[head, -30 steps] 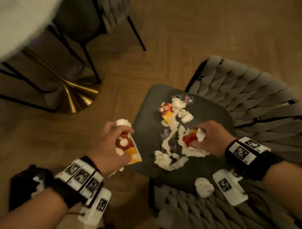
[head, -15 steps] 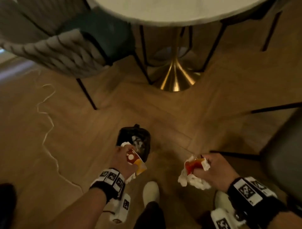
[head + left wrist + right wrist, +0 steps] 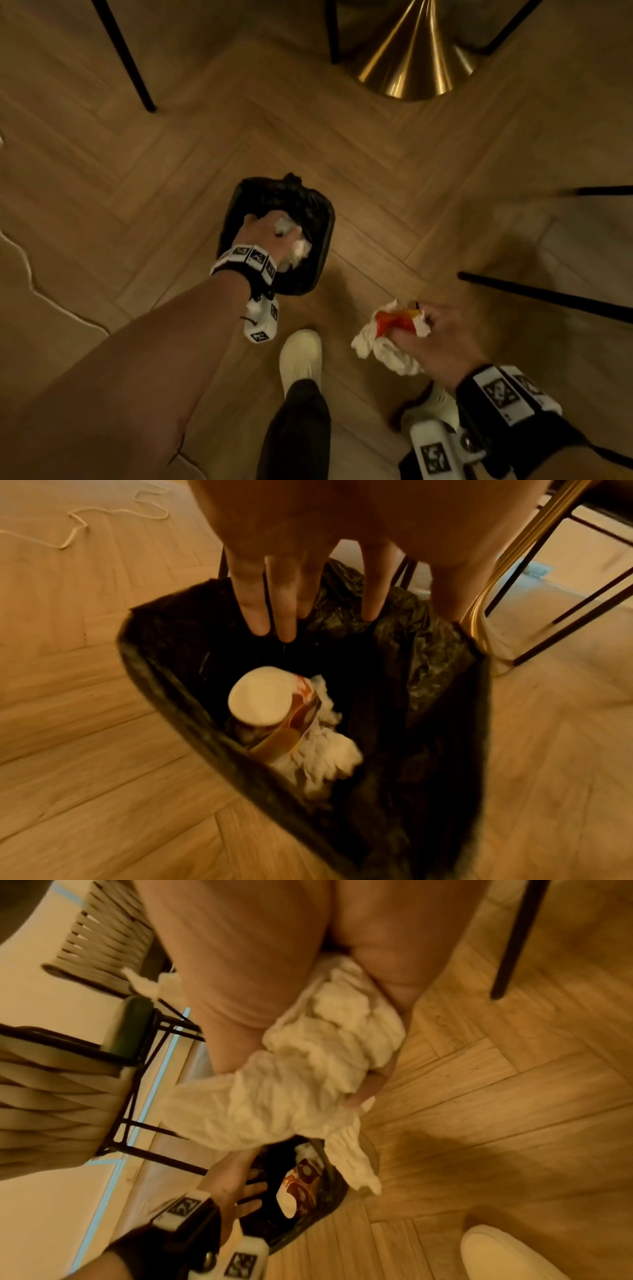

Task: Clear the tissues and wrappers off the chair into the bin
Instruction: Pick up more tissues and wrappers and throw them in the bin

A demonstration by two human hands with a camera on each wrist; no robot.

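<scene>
Black-lined bin (image 3: pixel 322 253) contains a wrapper (image 3: pixel 274 718) and tissue; our left hand (image 3: pixel 263 236) hangs over it, fingers straight (empty). Our right hand (image 3: pixel 435 339) clutches tissues (image 3: pixel 383 349) and a red wrapper (image 3: pixel 394 320) beside it.

A small bin lined with a crinkled black plastic bag (image 3: pixel 322 236) was seen standing on the floor, its mouth open upward. Inside it, an orange, red and white snack wrapper with a round white patch (image 3: pixel 274 710) was seen lying against the near wall, with crumpled white tissues (image 3: pixel 325 753) bunched just beside and under it. A second wad of crumpled white tissue (image 3: pixel 387 349) wrapped round a red and yellow wrapper (image 3: pixel 394 320) was held clear of the bin, off to one side of it.
</scene>
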